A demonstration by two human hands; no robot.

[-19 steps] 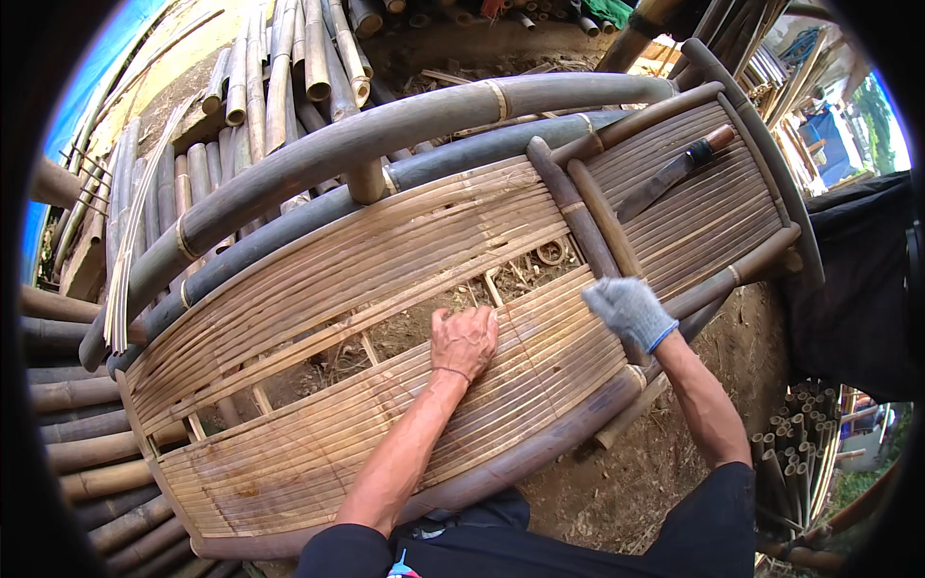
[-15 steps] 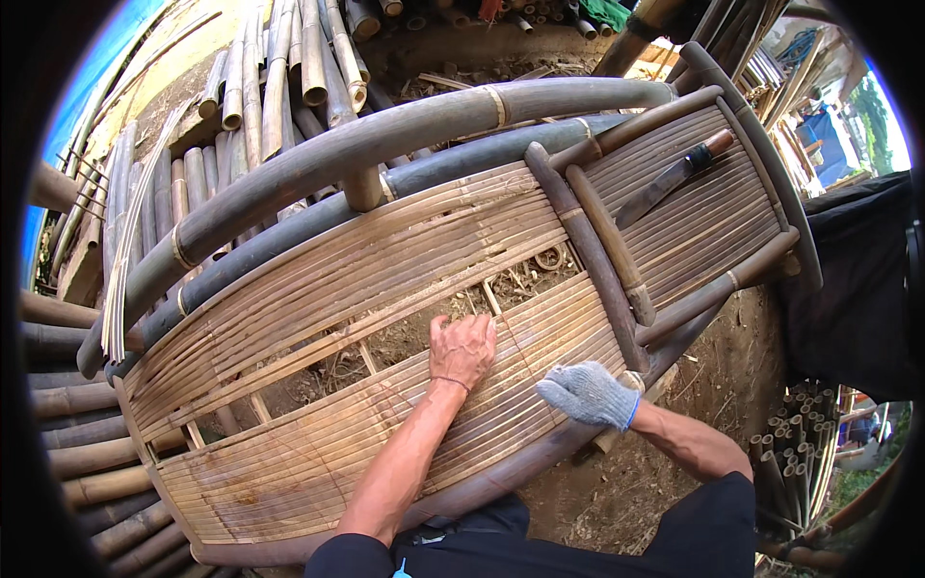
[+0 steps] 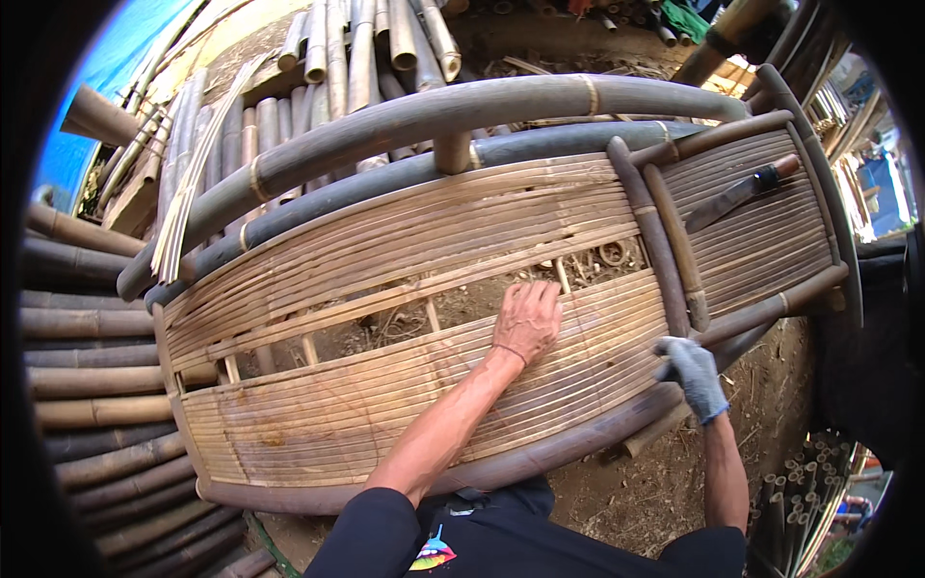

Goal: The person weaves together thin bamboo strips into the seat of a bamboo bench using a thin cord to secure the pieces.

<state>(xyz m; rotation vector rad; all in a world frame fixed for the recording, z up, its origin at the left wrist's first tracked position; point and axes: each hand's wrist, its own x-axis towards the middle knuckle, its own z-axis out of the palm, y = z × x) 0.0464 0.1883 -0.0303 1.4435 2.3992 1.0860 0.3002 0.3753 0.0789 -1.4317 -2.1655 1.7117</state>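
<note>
Since the earlier head-camera frames, the gloved right hand (image 3: pixel 692 376) is pulling back off the slats toward the near rail (image 3: pixel 578 443) of the bamboo bench frame (image 3: pixel 405 231); judging by that, it is repositioning at the edge. Its grip is curling loosely, holding nothing I can make out. The bare left hand (image 3: pixel 528 320) is staying pressed flat, fingers together, on the slat panel (image 3: pixel 385 405) beside the open gap. A knife (image 3: pixel 737 193) is lying on the far slats.
</note>
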